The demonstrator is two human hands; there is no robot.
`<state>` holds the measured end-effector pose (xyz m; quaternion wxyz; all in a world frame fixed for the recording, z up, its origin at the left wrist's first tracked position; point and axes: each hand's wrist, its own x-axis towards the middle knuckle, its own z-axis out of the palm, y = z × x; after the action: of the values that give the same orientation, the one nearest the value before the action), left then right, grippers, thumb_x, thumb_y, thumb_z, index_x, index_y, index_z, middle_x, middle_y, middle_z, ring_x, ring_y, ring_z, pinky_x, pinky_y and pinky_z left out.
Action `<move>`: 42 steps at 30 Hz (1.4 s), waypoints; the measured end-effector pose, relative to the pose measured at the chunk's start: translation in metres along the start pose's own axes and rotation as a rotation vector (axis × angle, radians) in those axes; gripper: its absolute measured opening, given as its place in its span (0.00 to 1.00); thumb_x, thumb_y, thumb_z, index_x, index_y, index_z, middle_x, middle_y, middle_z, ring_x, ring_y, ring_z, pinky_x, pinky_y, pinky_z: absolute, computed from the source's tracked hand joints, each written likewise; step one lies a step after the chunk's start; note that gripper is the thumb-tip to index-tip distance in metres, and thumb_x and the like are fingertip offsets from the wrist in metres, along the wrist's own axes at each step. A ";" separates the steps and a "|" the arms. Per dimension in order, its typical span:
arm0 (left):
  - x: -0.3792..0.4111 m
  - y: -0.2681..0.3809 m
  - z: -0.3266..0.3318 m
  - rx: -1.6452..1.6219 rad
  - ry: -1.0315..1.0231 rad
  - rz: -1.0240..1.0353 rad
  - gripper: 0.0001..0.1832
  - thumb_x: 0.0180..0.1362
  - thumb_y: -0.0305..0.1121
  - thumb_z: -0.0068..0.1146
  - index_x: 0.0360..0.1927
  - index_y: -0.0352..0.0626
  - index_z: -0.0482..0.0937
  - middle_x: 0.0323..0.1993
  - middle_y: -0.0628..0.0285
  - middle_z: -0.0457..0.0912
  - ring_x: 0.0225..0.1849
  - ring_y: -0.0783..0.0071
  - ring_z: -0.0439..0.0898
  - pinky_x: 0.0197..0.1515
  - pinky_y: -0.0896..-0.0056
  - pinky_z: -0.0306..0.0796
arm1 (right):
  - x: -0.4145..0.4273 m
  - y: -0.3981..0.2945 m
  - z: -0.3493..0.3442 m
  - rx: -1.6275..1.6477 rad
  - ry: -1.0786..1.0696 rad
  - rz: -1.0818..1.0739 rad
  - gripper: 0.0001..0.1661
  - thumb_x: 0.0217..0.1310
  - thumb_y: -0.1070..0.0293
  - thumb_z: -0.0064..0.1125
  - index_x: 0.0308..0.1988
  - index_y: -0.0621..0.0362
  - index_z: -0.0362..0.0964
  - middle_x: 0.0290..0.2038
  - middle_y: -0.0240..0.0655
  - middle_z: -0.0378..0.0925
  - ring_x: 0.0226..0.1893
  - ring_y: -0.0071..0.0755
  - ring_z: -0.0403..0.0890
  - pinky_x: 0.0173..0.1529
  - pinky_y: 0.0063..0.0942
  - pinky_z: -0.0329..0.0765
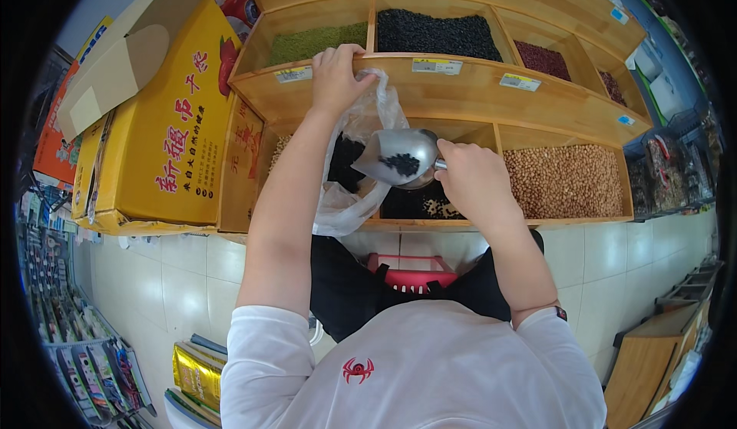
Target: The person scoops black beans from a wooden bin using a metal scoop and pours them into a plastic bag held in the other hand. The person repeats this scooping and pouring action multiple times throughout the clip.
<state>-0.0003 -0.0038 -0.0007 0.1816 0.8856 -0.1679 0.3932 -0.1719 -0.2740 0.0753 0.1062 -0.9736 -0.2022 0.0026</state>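
Observation:
My right hand (478, 178) grips the handle of a metal scoop (417, 141), which is tilted with its lip over the mouth of a clear plastic bag (345, 210). A small heap of black grains (402, 164) lies in the scoop. More black grains (344, 167) fill part of the bag. My left hand (341, 80) pinches the bag's upper rim and rests its fingers on the wooden ledge (391, 63). Under the scoop is a wooden compartment with black grains (403, 204), where a patch of pale bottom shows.
Other compartments hold green beans (316, 43), black beans (437, 31), dark red beans (541, 60) and tan beans (564, 181). A yellow carton (173, 141) with an open flap stands left. A red plastic basket (411, 276) sits on the floor between my legs. Shelves line both sides.

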 end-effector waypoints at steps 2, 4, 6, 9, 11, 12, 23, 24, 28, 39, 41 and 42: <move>0.000 0.001 -0.001 -0.005 0.000 -0.002 0.29 0.44 0.41 0.81 0.49 0.50 0.79 0.43 0.64 0.83 0.49 0.59 0.79 0.61 0.56 0.65 | 0.005 -0.005 -0.004 -0.010 -0.011 0.025 0.27 0.58 0.66 0.72 0.56 0.62 0.78 0.41 0.47 0.87 0.43 0.54 0.87 0.48 0.47 0.83; 0.000 0.003 -0.003 -0.007 -0.003 -0.004 0.29 0.44 0.41 0.81 0.49 0.50 0.79 0.43 0.63 0.83 0.49 0.59 0.79 0.61 0.56 0.65 | 0.006 -0.005 -0.005 -0.009 -0.009 0.040 0.27 0.58 0.66 0.72 0.56 0.62 0.78 0.41 0.48 0.87 0.43 0.54 0.87 0.48 0.47 0.83; 0.000 0.004 -0.003 -0.009 -0.009 -0.008 0.29 0.44 0.41 0.81 0.49 0.49 0.79 0.43 0.63 0.83 0.50 0.59 0.79 0.61 0.56 0.65 | 0.006 -0.004 -0.006 0.002 0.008 0.044 0.27 0.58 0.66 0.72 0.56 0.62 0.78 0.41 0.48 0.87 0.43 0.54 0.87 0.48 0.47 0.83; 0.001 0.004 -0.003 -0.010 -0.005 -0.007 0.29 0.44 0.41 0.81 0.49 0.49 0.79 0.43 0.63 0.83 0.50 0.59 0.79 0.61 0.56 0.65 | 0.004 0.000 -0.007 0.003 0.024 0.032 0.27 0.58 0.66 0.72 0.57 0.62 0.78 0.42 0.48 0.87 0.44 0.55 0.87 0.48 0.47 0.83; 0.000 0.002 -0.002 -0.002 -0.007 -0.019 0.28 0.44 0.41 0.81 0.49 0.51 0.80 0.43 0.65 0.83 0.51 0.61 0.79 0.61 0.58 0.64 | 0.002 0.001 -0.010 0.014 0.011 0.051 0.28 0.59 0.66 0.71 0.58 0.60 0.78 0.43 0.47 0.87 0.44 0.54 0.87 0.49 0.47 0.83; 0.000 0.002 -0.002 0.001 -0.008 -0.023 0.28 0.44 0.42 0.81 0.49 0.52 0.80 0.43 0.66 0.83 0.51 0.62 0.78 0.61 0.58 0.64 | 0.000 0.002 -0.013 0.020 0.006 0.062 0.28 0.59 0.66 0.71 0.59 0.59 0.78 0.44 0.46 0.87 0.44 0.54 0.87 0.50 0.47 0.83; -0.001 0.002 -0.003 0.003 0.011 0.004 0.29 0.44 0.40 0.81 0.49 0.50 0.79 0.42 0.63 0.83 0.49 0.59 0.79 0.59 0.57 0.65 | -0.027 0.060 -0.034 0.252 0.081 0.290 0.27 0.56 0.66 0.74 0.56 0.57 0.80 0.44 0.44 0.88 0.48 0.51 0.87 0.54 0.44 0.81; 0.000 0.004 -0.002 -0.001 0.014 0.008 0.29 0.44 0.40 0.81 0.49 0.50 0.79 0.41 0.63 0.83 0.49 0.58 0.79 0.59 0.57 0.65 | -0.030 0.068 -0.031 0.247 0.088 0.324 0.28 0.56 0.66 0.74 0.57 0.57 0.80 0.44 0.44 0.88 0.48 0.51 0.87 0.54 0.44 0.81; 0.000 0.005 -0.003 -0.008 0.014 -0.005 0.29 0.44 0.41 0.81 0.50 0.50 0.80 0.42 0.63 0.83 0.49 0.58 0.79 0.60 0.56 0.65 | -0.026 0.103 0.002 0.180 0.052 0.373 0.30 0.54 0.67 0.75 0.58 0.55 0.79 0.44 0.45 0.88 0.49 0.53 0.86 0.53 0.45 0.81; 0.001 0.005 -0.003 0.006 -0.007 -0.032 0.28 0.44 0.40 0.80 0.49 0.53 0.80 0.42 0.65 0.82 0.51 0.60 0.78 0.61 0.57 0.64 | 0.012 0.133 0.138 0.132 -0.277 0.394 0.35 0.48 0.69 0.80 0.57 0.62 0.78 0.48 0.50 0.87 0.52 0.53 0.86 0.58 0.44 0.81; 0.001 0.004 -0.002 0.006 -0.008 -0.033 0.28 0.43 0.40 0.80 0.49 0.53 0.80 0.42 0.65 0.82 0.51 0.60 0.78 0.61 0.58 0.64 | 0.016 0.133 0.148 0.134 -0.332 0.423 0.36 0.48 0.68 0.81 0.58 0.62 0.78 0.50 0.51 0.86 0.54 0.53 0.85 0.59 0.43 0.81; 0.000 0.004 -0.002 0.006 -0.008 -0.035 0.28 0.43 0.40 0.80 0.48 0.53 0.80 0.42 0.65 0.82 0.50 0.60 0.78 0.61 0.58 0.64 | 0.017 0.135 0.150 0.149 -0.353 0.427 0.35 0.49 0.67 0.81 0.57 0.63 0.79 0.51 0.51 0.85 0.54 0.54 0.85 0.60 0.43 0.81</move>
<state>-0.0036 -0.0063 0.0019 0.1853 0.8905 -0.1519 0.3868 -0.1108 -0.3569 -0.0989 0.1378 -0.9681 -0.0070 0.2092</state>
